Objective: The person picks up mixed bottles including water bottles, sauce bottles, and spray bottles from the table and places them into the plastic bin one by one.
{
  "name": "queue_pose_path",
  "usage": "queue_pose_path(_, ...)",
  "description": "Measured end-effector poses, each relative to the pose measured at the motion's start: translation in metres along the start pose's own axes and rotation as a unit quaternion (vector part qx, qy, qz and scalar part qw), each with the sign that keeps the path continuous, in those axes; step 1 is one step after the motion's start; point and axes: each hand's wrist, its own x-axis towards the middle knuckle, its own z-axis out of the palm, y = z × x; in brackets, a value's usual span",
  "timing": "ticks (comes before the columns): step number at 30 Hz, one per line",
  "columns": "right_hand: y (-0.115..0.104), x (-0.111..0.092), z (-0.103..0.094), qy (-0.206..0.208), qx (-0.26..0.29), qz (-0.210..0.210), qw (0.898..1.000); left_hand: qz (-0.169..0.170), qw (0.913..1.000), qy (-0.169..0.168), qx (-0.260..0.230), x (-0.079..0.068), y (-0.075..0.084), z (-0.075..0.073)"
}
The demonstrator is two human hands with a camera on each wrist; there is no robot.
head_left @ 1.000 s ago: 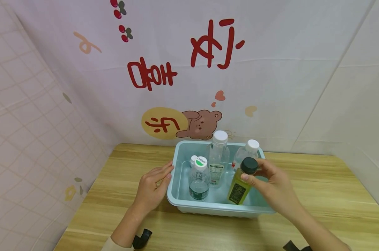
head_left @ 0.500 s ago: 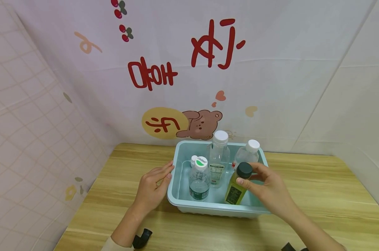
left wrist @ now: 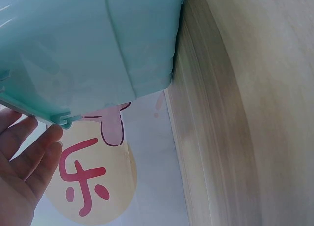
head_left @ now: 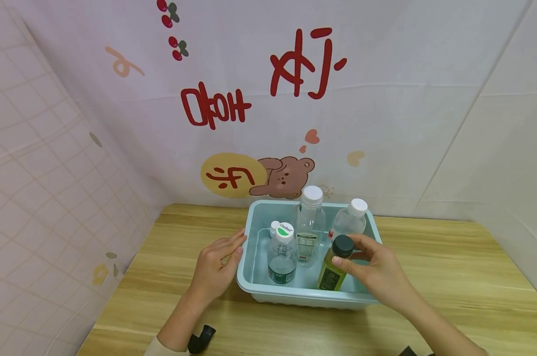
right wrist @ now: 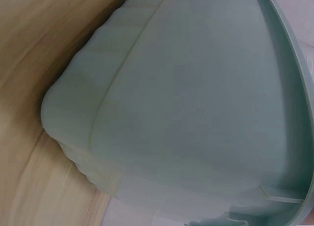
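Observation:
A pale blue plastic basin (head_left: 313, 293) sits on the wooden table with several bottles standing in it. My right hand (head_left: 381, 269) reaches over its right side and grips a green bottle (head_left: 330, 278) just under the dark cap, thumb in front. That bottle stands inside the near right part, leaning slightly. Against the basin's left rim rest the fingertips of my left hand (head_left: 217, 264), fingers extended. The left wrist view shows this hand's fingers (left wrist: 37, 159) at the rim from outside. Only the basin's outer wall (right wrist: 196, 98) fills most of the right wrist view.
Inside the basin stand a tall clear bottle (head_left: 307, 217) at the back, a clear bottle (head_left: 348, 225) at back right, and a green-labelled bottle (head_left: 283, 262) at left. A small white cap (head_left: 274, 227) shows behind it. A printed cloth (head_left: 384, 113) hangs behind the table.
My right hand has moved the green bottle slightly left and lower into the basin, standing it more upright. The left hand and the other bottles have stayed in place.

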Motion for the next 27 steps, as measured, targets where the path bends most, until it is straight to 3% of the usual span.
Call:
queue_pose_path(15,0.0003,-0.0018,0.0000,-0.018,0.008,0.029,0.999,0.005,1.0000,0.001,0.000,-0.0018,0.0000,-0.0009)
queue_pose_path(27,0.0014,-0.0028,0.0008,-0.025,0.012,0.020,0.999,0.008,1.0000,0.003,0.000,-0.0024,0.0003,-0.0012)
